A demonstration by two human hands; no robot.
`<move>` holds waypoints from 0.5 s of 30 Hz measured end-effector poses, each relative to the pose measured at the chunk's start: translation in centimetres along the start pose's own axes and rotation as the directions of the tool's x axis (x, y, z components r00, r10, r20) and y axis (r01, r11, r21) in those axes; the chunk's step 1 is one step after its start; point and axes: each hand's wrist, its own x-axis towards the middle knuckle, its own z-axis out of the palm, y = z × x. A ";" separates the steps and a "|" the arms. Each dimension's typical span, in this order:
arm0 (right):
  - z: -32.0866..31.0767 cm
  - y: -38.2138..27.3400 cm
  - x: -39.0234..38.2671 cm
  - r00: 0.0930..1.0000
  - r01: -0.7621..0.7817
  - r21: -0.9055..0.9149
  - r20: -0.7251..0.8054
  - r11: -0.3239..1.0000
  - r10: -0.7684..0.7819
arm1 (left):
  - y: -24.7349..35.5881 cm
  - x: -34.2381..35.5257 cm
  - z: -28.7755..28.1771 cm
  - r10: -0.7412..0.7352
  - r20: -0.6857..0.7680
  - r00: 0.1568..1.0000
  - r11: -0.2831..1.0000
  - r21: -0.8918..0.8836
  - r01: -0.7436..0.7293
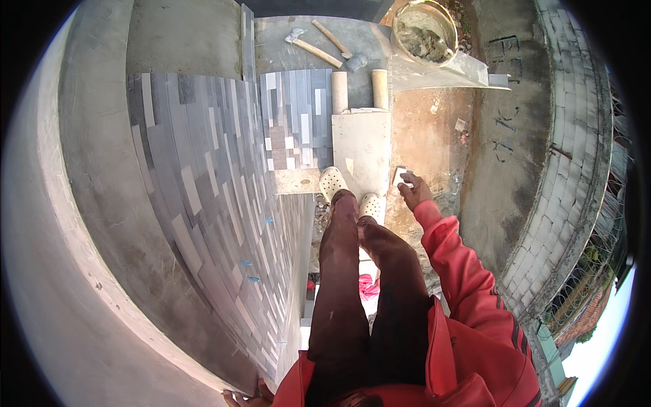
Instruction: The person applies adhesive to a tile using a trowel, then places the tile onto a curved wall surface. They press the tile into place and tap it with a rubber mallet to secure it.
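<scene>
My right hand point(415, 192) reaches forward in a red sleeve, fingers closed on a small white rectangular block point(401, 176); I cannot make out its exact kind. At the lower edge, my left hand point(248, 399) is partly cut off, its fingers apart beside the wall; it appears to rest against the surface and holds nothing visible. Left of my legs runs a wall of narrow grey and white strip tiles point(210, 156), with small blue pieces point(252, 279) along its joints. A shorter tiled panel point(298, 122) adjoins it.
My feet, in cream clogs point(332, 182), stand at a pale board point(363, 146) above lower ground. Two hammers, one with a light handle point(317, 52), lie on the grey ledge point(271, 51). A bucket of wet mortar point(426, 34) stands far right, near a block wall point(553, 197).
</scene>
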 end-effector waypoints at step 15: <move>0.1 -6.2 20.4 0.994 0.014 -0.287 0.111 0.958 0.019 | 13.0 11.0 7.6 -0.080 0.567 0.820 0.893 -0.325 0.312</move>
